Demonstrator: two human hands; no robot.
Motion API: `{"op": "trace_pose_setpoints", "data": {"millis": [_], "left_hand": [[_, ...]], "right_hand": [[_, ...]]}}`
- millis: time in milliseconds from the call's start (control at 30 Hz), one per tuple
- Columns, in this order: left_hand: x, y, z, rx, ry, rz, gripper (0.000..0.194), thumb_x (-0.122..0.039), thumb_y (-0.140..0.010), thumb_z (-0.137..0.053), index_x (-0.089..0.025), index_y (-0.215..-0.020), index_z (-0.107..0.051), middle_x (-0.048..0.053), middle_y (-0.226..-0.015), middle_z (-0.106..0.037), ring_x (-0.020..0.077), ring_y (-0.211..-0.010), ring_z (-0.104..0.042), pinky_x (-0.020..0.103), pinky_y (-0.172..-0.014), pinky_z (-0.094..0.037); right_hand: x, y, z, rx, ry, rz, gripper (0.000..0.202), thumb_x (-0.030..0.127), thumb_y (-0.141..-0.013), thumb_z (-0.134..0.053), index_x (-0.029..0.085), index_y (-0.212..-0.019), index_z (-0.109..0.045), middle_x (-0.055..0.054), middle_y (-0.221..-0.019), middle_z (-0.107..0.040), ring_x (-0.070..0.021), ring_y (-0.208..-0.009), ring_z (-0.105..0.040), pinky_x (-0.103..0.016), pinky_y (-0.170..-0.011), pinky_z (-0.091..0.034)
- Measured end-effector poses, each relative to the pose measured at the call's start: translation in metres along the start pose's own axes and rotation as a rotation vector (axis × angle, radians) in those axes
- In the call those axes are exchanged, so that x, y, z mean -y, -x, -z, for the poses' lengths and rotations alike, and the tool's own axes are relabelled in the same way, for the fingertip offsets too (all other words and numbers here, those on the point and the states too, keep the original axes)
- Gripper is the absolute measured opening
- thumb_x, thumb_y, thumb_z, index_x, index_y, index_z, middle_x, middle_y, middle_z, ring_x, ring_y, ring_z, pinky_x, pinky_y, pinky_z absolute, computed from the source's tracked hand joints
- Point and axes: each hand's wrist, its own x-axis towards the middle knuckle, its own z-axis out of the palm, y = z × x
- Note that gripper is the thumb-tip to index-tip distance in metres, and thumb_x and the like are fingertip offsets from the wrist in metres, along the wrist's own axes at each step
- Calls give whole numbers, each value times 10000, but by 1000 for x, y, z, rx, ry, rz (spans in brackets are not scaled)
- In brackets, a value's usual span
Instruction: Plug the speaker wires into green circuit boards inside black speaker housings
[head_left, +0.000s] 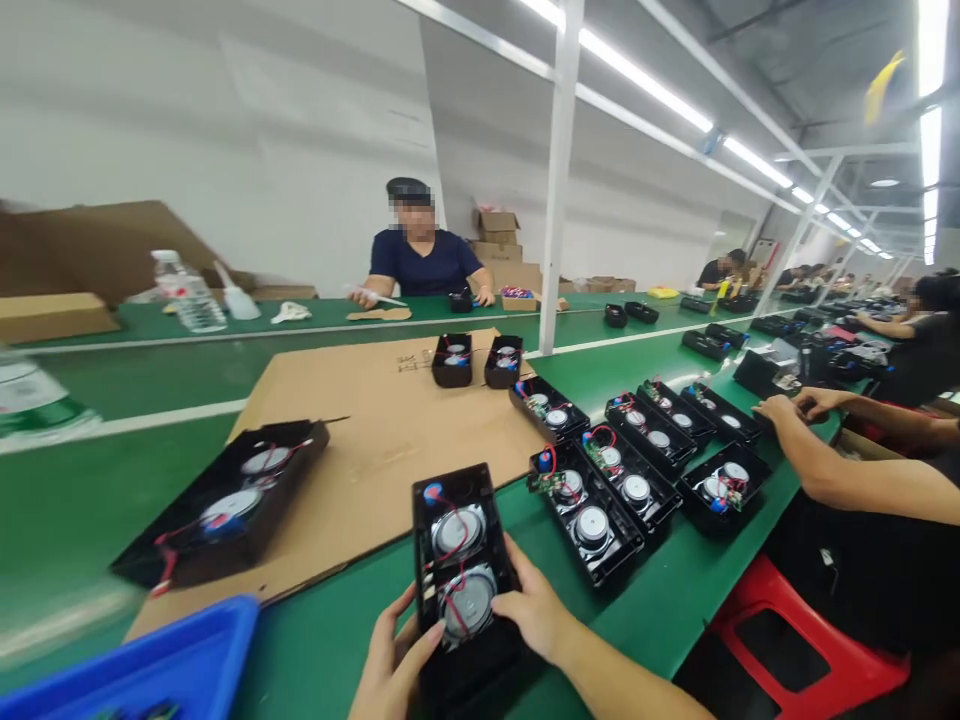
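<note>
The left hand (397,655) and right hand (536,610) grip opposite sides of an open black speaker housing (459,570), held above the near edge of the green surface (315,640). A blue tray (187,650) lies left; further housings (600,500) stand right.

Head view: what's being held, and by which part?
Left hand and right hand grip a black rectangular speaker housing by its long sides, toward the near end.
</note>
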Motion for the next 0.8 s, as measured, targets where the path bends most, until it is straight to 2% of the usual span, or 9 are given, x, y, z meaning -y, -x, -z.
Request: {"op": "trace_pose_setpoints", "data": {"millis": [167,367,600,800], "left_hand": [[1,6,2,58,103,-94,626,-358,-544,-792,-266,-1085,-489,39,-1088,-666,275,-1044,-602,366,-898,-469],[7,6,9,66,127,-114,639,-246,-487,-790,-267,-1051,-491,10,-936,-668,266,-991,-600,380,-916,-442],[8,3,9,125,153,-109,618,-283,-559,-778,-267,-1102,-483,29,-960,-672,273,-980,-607,386,-894,-443],[13,1,9,171,178,-65,650,-360,-559,-808,-241,-1116,-496,48,-952,-696,289,-967,-634,407,-897,-453]], "right_hand": [[3,10,2,50,66,135,705,177,-687,-579,244,-1371,-424,-5,-1366,-504,-213,-1298,-418,-416,-1119,-259],[3,15,11,53,263,219,646,229,-766,-602,236,-1382,-408,-22,-1423,-432,-227,-1326,-377,-430,-1128,-242],[8,13,10,60,233,171,662,266,-773,-624,239,-1393,-391,-35,-1379,-491,-239,-1254,-471,-428,-1078,-341],[11,12,9,34,78,52,636,320,-708,-690,221,-1308,-506,-48,-1266,-594,-258,-1194,-522,-438,-1046,-379]]}}
